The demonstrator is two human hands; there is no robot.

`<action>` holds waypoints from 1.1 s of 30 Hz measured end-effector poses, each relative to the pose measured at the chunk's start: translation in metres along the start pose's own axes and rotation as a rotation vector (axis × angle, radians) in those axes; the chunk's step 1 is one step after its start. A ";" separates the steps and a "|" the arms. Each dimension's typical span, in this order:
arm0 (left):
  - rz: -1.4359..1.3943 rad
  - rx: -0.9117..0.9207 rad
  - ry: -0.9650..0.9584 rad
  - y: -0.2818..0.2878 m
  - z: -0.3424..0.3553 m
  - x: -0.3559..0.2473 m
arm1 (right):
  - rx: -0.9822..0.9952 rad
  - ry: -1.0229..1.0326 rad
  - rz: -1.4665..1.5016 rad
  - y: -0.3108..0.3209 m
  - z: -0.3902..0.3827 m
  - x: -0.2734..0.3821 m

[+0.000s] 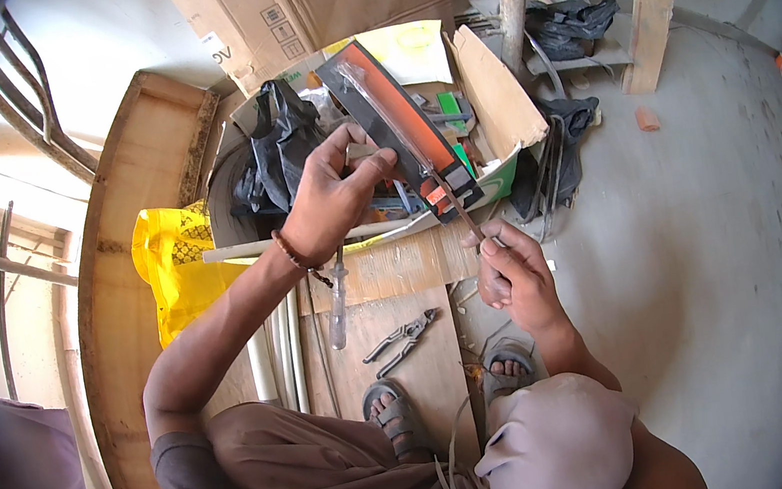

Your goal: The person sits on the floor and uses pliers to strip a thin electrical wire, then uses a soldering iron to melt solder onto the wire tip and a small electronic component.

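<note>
The left hand [329,203] is closed around the edge of a flat black and orange package [400,132] and holds it up above the open cardboard box [491,98]. The right hand [507,273], below this package, pinches with closed fingers the lower end of a thin rod [450,200] that comes out of it. Pliers [403,336] lie on the wooden board [399,365], below the package, near the sandalled feet [391,411].
</note>
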State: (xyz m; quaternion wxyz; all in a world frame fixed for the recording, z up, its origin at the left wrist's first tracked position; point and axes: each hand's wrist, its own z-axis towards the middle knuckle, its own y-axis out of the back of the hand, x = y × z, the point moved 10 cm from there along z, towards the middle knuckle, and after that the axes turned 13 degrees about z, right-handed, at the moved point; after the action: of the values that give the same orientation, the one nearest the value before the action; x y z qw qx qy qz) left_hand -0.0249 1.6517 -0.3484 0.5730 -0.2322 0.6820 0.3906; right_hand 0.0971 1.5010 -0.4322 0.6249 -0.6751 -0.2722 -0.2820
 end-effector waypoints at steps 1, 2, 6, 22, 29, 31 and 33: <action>0.008 -0.001 -0.006 0.000 0.001 0.002 | -0.004 -0.006 0.004 -0.001 0.000 0.001; 0.030 0.001 -0.003 0.001 0.002 0.004 | -0.009 0.016 -0.027 -0.002 -0.001 0.003; 0.039 0.009 0.034 -0.001 0.001 0.007 | -0.048 0.104 -0.191 0.001 -0.003 0.009; 0.049 0.022 0.052 -0.004 -0.003 0.007 | -0.101 0.103 -0.142 0.005 -0.002 0.004; 0.136 -0.081 -0.079 0.007 0.001 -0.004 | -0.108 0.175 -0.298 0.018 0.004 -0.001; 0.125 -0.104 -0.019 0.018 0.005 0.002 | -0.121 0.231 -0.321 0.017 0.002 0.006; 0.080 -0.119 0.025 0.028 0.007 0.011 | -0.131 0.254 -0.334 0.017 0.002 0.009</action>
State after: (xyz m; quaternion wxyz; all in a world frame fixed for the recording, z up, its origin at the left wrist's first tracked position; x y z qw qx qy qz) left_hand -0.0444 1.6749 -0.3523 0.5338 -0.2434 0.6732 0.4501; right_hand 0.1155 1.5016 -0.4378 0.5535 -0.6188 -0.2804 -0.4817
